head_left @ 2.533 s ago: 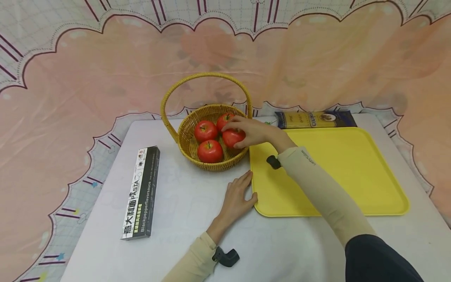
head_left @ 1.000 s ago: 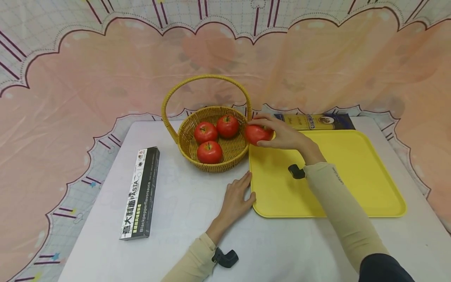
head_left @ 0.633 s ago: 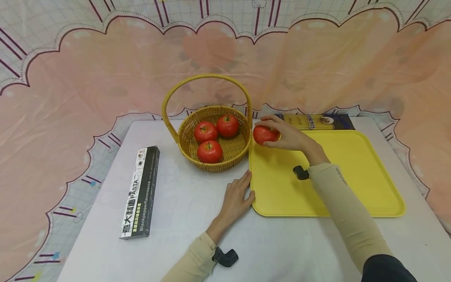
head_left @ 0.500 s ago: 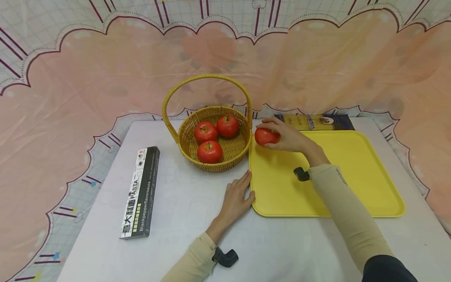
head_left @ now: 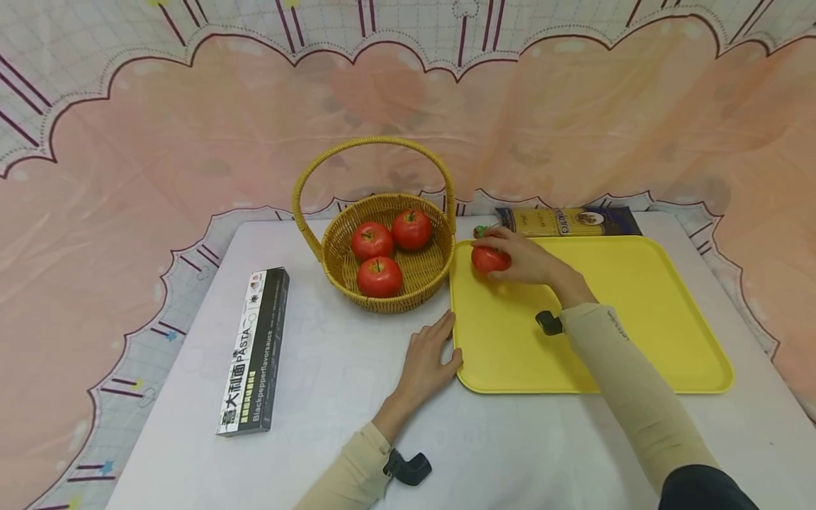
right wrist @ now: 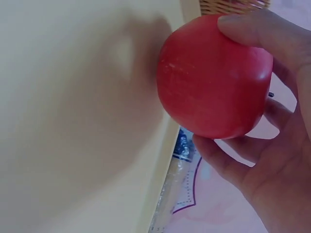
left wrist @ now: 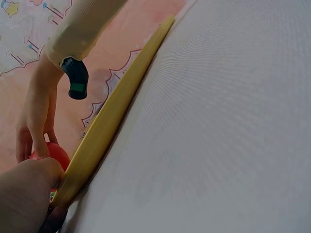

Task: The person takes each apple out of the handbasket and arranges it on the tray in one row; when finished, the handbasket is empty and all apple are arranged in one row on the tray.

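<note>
My right hand (head_left: 529, 261) holds a red apple (head_left: 491, 261) over the yellow tray's far left corner. In the right wrist view, thumb and fingers wrap the sides of this apple (right wrist: 214, 77), beside its shadow; whether it touches the tray is unclear. My left hand (head_left: 426, 358) lies at the left edge of the yellow tray (head_left: 599, 319), its fingers and thumb extended against the rim. Several inches behind, a wicker basket (head_left: 398, 303) with a tall handle contains three more apples (head_left: 380, 277), all within its bowl.
A black-and-white pasta box (head_left: 253, 350) lies on the white table (head_left: 344, 375) at the left. Behind the tray lies a yellow and dark blue package (head_left: 567, 221). A small green and red item (head_left: 479, 231) shows near the right hand. A patterned cloth (head_left: 255, 127) hangs behind.
My right hand has taken one apple out of the basket, carried it right over the tray, and lowered it slightly since half a second ago. My left hand has stayed at the tray edge.
</note>
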A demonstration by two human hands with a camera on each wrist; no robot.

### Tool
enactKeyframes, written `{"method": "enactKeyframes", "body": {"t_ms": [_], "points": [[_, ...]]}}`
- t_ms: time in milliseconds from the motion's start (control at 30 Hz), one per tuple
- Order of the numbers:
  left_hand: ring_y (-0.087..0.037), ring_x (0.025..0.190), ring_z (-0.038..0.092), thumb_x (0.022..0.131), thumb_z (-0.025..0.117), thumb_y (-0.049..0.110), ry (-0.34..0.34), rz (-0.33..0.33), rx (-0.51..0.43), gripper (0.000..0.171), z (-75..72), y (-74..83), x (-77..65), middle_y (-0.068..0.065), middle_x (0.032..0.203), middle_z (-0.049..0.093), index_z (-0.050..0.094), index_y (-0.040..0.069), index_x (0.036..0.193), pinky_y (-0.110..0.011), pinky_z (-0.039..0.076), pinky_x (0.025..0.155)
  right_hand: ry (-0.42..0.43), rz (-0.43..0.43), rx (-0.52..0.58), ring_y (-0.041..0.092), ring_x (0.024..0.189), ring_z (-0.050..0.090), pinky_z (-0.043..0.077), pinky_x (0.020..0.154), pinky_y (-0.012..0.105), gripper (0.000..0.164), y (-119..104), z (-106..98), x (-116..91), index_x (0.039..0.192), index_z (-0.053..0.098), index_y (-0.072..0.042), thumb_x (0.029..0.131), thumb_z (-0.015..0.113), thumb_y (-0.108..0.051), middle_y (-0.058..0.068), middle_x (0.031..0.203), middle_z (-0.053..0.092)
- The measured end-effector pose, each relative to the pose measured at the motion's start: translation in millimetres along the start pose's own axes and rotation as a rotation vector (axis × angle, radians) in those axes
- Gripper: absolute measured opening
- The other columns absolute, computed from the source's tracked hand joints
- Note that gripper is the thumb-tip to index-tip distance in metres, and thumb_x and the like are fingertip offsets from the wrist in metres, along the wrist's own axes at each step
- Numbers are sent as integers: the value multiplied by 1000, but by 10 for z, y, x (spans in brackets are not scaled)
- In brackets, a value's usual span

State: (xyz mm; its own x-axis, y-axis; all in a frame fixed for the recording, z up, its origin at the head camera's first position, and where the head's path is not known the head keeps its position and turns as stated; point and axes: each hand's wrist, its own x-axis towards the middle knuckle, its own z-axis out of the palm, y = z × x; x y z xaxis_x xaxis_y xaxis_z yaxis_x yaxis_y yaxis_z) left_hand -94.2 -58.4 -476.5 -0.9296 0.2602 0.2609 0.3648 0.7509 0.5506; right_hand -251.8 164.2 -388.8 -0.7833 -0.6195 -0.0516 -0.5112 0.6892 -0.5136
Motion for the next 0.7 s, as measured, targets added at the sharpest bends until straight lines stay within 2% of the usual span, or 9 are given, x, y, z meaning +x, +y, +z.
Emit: {"method": "enactKeyframes", "body": {"t_ms": [367, 700], "points": [[-21, 104, 57, 84, 61, 20, 19, 15, 2, 56, -2, 10, -12, -5, 143, 48, 49, 5, 137, -30, 38, 78, -30, 17, -45, 42, 128, 39, 39, 99, 59, 63, 35, 50, -7, 141, 43, -17, 84, 69, -22, 17, 147, 31], [-21, 106, 57, 84, 61, 21, 17, 22, -10, 57, -1, 9, -5, -5, 143, 48, 48, 5, 137, -30, 38, 79, -69, 75, 74, 38, 128, 41, 37, 102, 57, 71, 35, 20, -21, 146, 34, -13, 85, 68, -24, 15, 149, 29]]}}
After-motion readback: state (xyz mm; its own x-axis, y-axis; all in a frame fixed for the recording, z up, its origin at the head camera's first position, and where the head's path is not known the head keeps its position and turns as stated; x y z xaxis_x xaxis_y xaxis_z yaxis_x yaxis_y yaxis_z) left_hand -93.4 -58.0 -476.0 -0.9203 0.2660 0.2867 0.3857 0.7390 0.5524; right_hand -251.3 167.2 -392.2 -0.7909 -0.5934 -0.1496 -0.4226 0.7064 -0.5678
